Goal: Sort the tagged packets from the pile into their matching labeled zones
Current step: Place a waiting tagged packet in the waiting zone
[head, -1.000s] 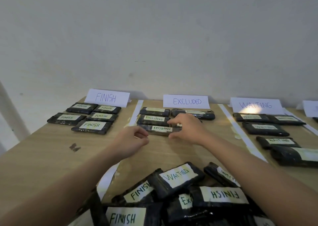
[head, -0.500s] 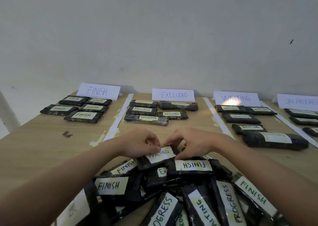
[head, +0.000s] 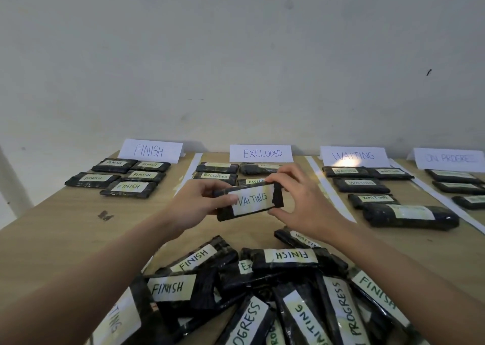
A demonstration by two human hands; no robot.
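I hold a black packet (head: 249, 201) tagged WAITING up at the middle of the frame, above the wooden table (head: 52, 229), label facing me. My left hand (head: 195, 208) grips its left end, thumb laid over the front beside the label and fingers curled behind. My right hand (head: 304, 200) pinches its right end, fingers over the top edge and thumb under the lower corner.

The pile (head: 262, 292) of black packets fills the bottom centre of the frame, lying across one another, with tags reading FINISH, WAITING, PROGRESS and one starting EX.

Four paper signs stand along the far edge of the table against the wall. The FINISH sign (head: 151, 151) is at the left, with five tagged packets (head: 128, 187) in front of it. The EXCLUDED sign (head: 261, 153) is at the centre, and its packets (head: 215, 175) lie partly hidden behind what I am holding. The WAITING sign (head: 353, 156) is right of centre, with a group of packets (head: 360, 184) in front, the nearest one bulkier than the rest. At the far right the ON PROGRESS sign (head: 450, 158) has a few packets (head: 458, 187) before it. White paper strips (head: 330, 189) run between the zones.
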